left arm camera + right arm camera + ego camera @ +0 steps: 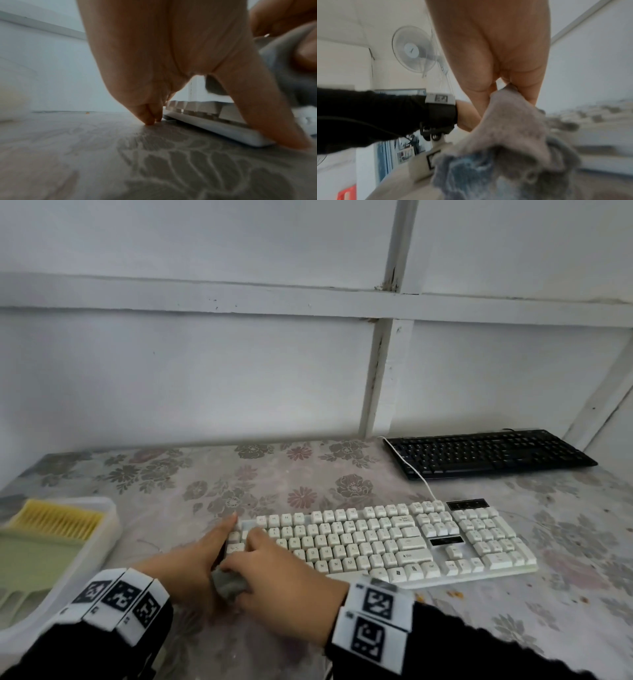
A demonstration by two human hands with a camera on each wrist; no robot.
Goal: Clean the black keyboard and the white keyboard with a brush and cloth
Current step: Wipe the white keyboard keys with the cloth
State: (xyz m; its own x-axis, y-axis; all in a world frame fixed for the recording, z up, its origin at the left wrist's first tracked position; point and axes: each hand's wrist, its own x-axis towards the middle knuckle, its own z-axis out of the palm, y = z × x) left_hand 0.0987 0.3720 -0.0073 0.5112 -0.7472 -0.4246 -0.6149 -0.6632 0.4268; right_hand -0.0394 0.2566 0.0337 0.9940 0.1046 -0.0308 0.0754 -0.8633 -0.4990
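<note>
**Grey cloth on the white keyboard**

Grey cloth (228,583) is bunched in the right hand (281,580), on the white keyboard's (383,542) left end. Left hand (195,563) steadies that edge, fingers straight. Brush (56,520) sits in the left tray (106,542); black keyboard (489,453) lies far right.

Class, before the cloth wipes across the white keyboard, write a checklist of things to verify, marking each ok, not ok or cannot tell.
1. Cloth gripped by right hand: ok.
2. Left hand steadies the white keyboard at its left end, thumb against its edge: ok.
3. White cable clear of the keys: ok.
4. Black keyboard out of the wiping path: ok.
5. Brush parked in its tray: ok.
6. Cloth clean or damp: cannot tell.
</note>
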